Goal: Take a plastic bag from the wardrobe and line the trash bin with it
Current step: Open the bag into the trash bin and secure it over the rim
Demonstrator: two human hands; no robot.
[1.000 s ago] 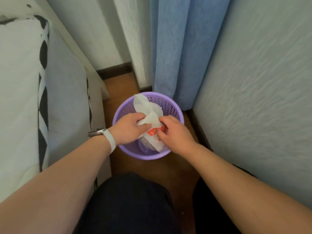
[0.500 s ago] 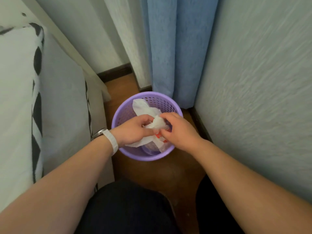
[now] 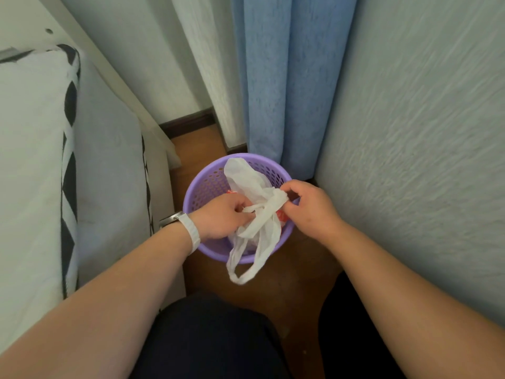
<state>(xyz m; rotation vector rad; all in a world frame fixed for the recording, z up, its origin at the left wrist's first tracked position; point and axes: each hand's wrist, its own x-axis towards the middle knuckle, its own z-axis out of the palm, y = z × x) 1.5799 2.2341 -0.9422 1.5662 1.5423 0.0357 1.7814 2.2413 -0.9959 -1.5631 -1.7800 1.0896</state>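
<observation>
Both hands are gripping a thin white plastic bag [image 3: 259, 198] w/ red print over the round purple perforated trash bin [image 3: 207, 184] on the wood floor [image 3: 297, 283]: left hand [image 3: 221, 217] pinching one twisted handle, right hand [image 3: 308, 206] the other. Loop is hanging over bin's near rim.

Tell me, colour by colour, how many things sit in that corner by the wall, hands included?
Purple: 1, the trash bin
White: 2, the plastic bag and the watch strap
Blue: 1, the curtain
Bare hands: 2, the left hand and the right hand
Total: 6
</observation>
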